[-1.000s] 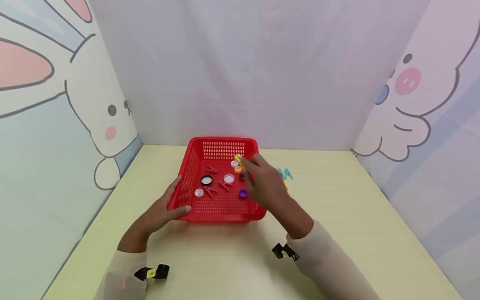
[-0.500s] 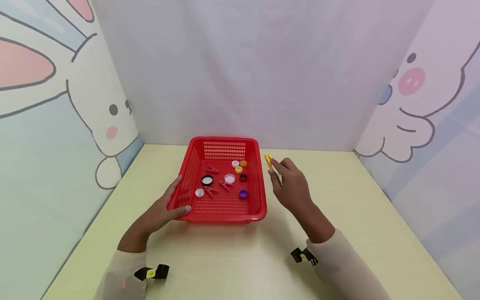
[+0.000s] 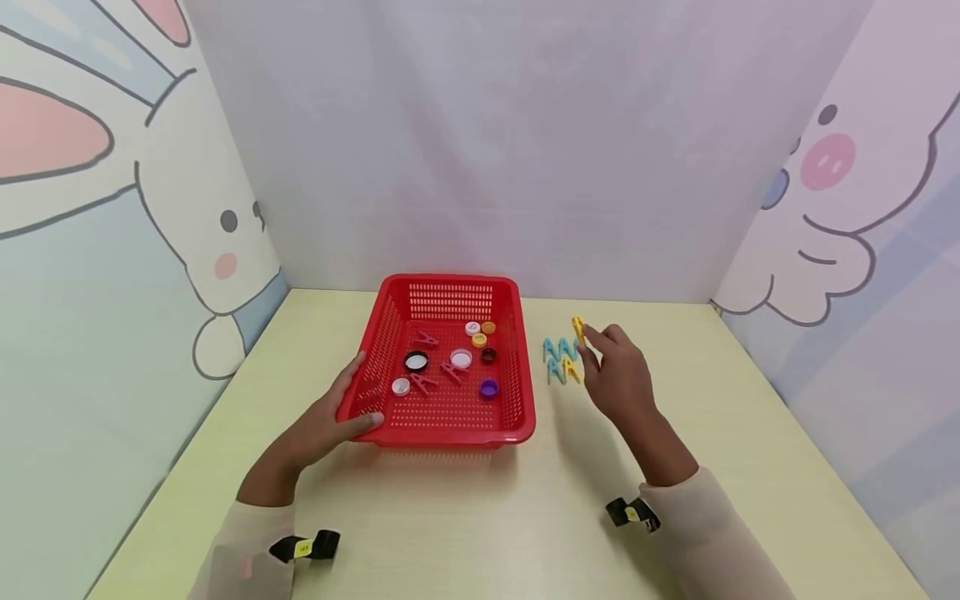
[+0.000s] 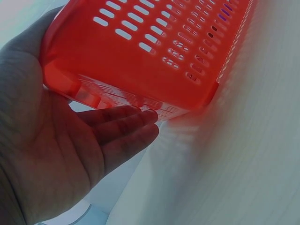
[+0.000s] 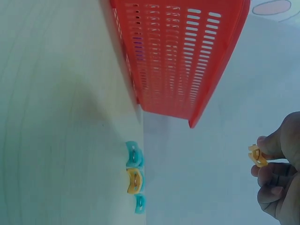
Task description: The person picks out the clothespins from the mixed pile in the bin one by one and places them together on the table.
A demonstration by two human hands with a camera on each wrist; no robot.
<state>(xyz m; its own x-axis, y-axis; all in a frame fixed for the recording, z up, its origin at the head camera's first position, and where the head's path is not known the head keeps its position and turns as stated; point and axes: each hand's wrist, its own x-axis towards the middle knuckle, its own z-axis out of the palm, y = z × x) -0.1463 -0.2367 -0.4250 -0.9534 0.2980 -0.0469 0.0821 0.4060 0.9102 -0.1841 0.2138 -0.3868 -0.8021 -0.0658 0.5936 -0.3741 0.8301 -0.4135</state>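
Note:
My left hand (image 3: 318, 427) holds the near left corner of a red plastic basket (image 3: 450, 437), thumb over the rim and fingers along the outside wall. Between thumb and fingertips, my right hand (image 3: 621, 375) pinches a yellow clothespin (image 3: 578, 328), raised above the table to the right of the basket. Below it, several teal clothespins (image 3: 555, 370) and one yellow clothespin (image 3: 572, 370) lie grouped on the table. Pink clothespins (image 3: 453, 372) are spread over the basket floor among bottle caps, including a purple cap (image 3: 489, 389) and a black-rimmed cap (image 3: 416, 361).
The pale wooden table (image 3: 465, 533) meets a plain light backdrop (image 3: 480, 167) at the back. Side panels with a cartoon rabbit (image 3: 180, 217) and a cartoon pig (image 3: 832, 175) stand left and right.
My right hand has moved right with the yellow clothespin, from over the basket to above the clothespins on the table. My left hand has stayed at the basket corner.

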